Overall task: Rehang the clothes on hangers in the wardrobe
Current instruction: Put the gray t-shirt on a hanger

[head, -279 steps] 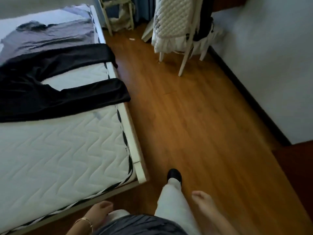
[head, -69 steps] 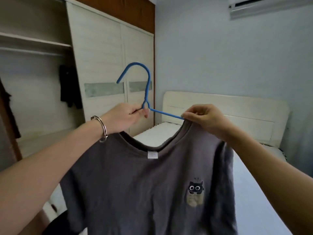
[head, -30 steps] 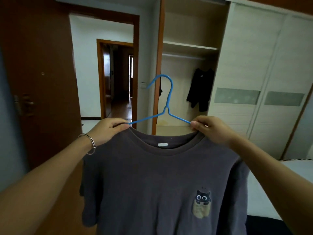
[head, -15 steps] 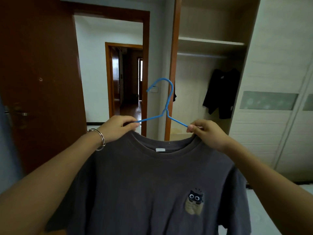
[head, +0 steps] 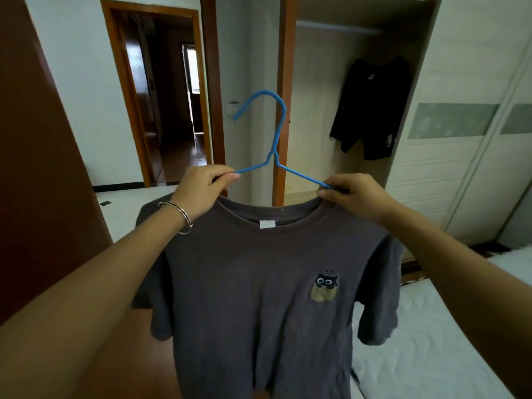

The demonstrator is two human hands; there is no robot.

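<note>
A grey T-shirt (head: 259, 298) with a small cat patch hangs in front of me on a blue hanger (head: 275, 131), hook up and pointing left. My left hand (head: 201, 188), with a bracelet on the wrist, pinches the hanger's left arm and the shirt's left shoulder. My right hand (head: 354, 197) pinches the hanger's right arm together with the collar. Beyond them is the open wardrobe (head: 322, 90) with its rail (head: 339, 30) near the top. A black garment (head: 371, 108) hangs from the rail.
The white sliding wardrobe door (head: 466, 139) stands to the right. A dark brown room door (head: 37, 168) is at the left, with an open doorway (head: 167, 96) behind it. The white mattress (head: 431, 341) lies at the lower right.
The wardrobe opening and the black garment look larger and closer than half a second ago. Both hands keep the same hold on hanger and shirt.
</note>
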